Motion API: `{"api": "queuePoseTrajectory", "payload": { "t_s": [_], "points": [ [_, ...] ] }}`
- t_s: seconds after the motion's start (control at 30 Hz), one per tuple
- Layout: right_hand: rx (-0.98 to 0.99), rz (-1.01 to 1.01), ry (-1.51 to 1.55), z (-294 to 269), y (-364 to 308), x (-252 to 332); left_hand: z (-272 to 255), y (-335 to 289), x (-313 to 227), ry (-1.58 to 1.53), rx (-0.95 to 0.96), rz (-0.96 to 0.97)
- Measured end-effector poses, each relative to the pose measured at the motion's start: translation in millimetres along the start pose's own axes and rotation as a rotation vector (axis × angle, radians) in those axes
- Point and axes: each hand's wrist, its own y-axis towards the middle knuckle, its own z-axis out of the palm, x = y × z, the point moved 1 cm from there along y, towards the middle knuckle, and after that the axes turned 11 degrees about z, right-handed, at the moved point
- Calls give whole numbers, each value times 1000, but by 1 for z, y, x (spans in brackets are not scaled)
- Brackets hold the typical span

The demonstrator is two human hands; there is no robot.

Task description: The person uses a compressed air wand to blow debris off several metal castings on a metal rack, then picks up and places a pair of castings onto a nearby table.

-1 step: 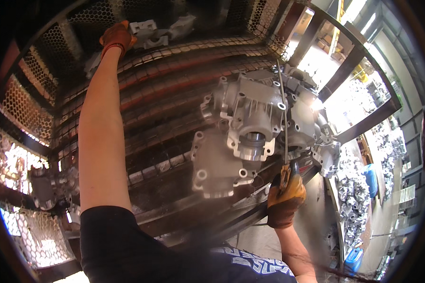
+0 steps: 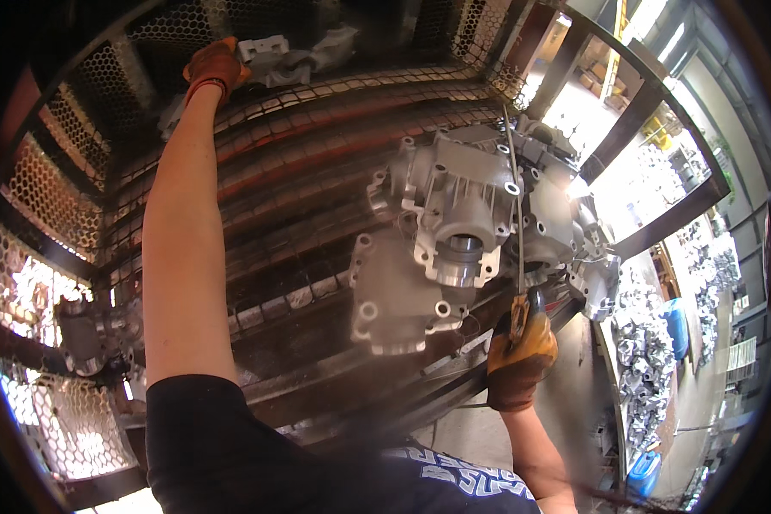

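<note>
My left hand (image 2: 217, 64), in an orange glove, reaches far up into a wire-mesh cage (image 2: 317, 163) and closes on the edge of a grey cast metal part (image 2: 274, 53) at the top. My right hand (image 2: 521, 353), also gloved in orange, grips the handle of a long thin metal rod (image 2: 515, 197). The rod runs up across a cluster of large silver housing castings (image 2: 454, 214) stacked at the cage's right side. The rod's tip lies near the top of that cluster.
Another grey casting (image 2: 86, 330) sits at the cage's left edge. Dark steel frame bars (image 2: 638, 120) cross at the right. Beyond them lie heaps of silver castings (image 2: 647, 343), a blue drum (image 2: 677, 325) and a blue container (image 2: 644, 471).
</note>
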Motion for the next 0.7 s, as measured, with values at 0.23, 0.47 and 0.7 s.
{"api": "queuePoseTrajectory", "payload": {
  "t_s": [0.23,0.47,0.7],
  "points": [
    [-38,-26,16,2,-1,-7,-44,-14,6,-195,-290,297],
    [-9,1,18,2,3,-9,-128,-128,49,-298,-305,446],
    [-20,45,50,10,-3,-21,-120,-308,116,-537,-289,575]
  ]
}}
